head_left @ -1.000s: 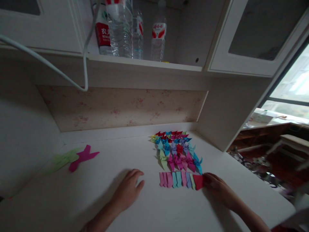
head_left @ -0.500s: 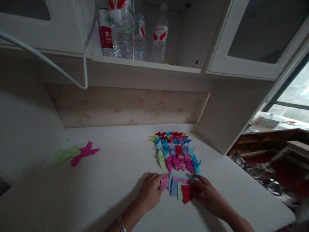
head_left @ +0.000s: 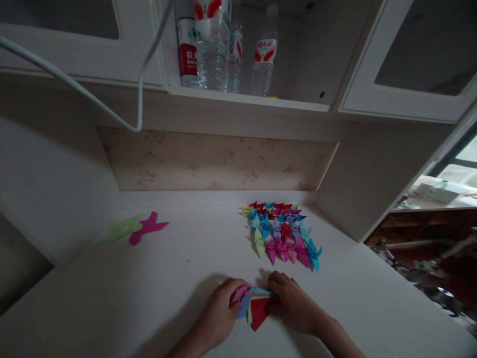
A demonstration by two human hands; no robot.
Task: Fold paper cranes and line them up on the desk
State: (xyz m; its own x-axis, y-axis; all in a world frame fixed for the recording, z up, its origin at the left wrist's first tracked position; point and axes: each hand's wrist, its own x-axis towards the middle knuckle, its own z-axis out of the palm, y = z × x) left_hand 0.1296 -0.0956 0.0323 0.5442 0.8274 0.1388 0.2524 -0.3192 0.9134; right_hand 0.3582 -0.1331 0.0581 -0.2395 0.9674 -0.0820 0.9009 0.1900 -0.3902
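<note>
Between my two hands is a fanned bunch of coloured origami papers (head_left: pixel 258 309), with pink, light blue, purple, green and red pieces showing. My left hand (head_left: pixel 220 311) is closed on its pink and purple end. At the other end, my right hand (head_left: pixel 292 304) grips the red side, its fingertips partly hidden behind the paper. Just beyond my hands, several folded paper cranes (head_left: pixel 285 231) in many colours stand in close rows on the white table (head_left: pixel 194 283).
Far left on the table lie a magenta paper shape (head_left: pixel 148 227) and light green paper (head_left: pixel 121 228). Overhead, an open cabinet shelf (head_left: pixel 246 99) holds plastic bottles (head_left: pixel 212 54). A white cable (head_left: pixel 140 94) hangs in front at upper left.
Both hands have brought the papers nearer to me and slightly left, away from the cranes. The papers are bunched closer together and tilted. The camera view has shifted a little left.
</note>
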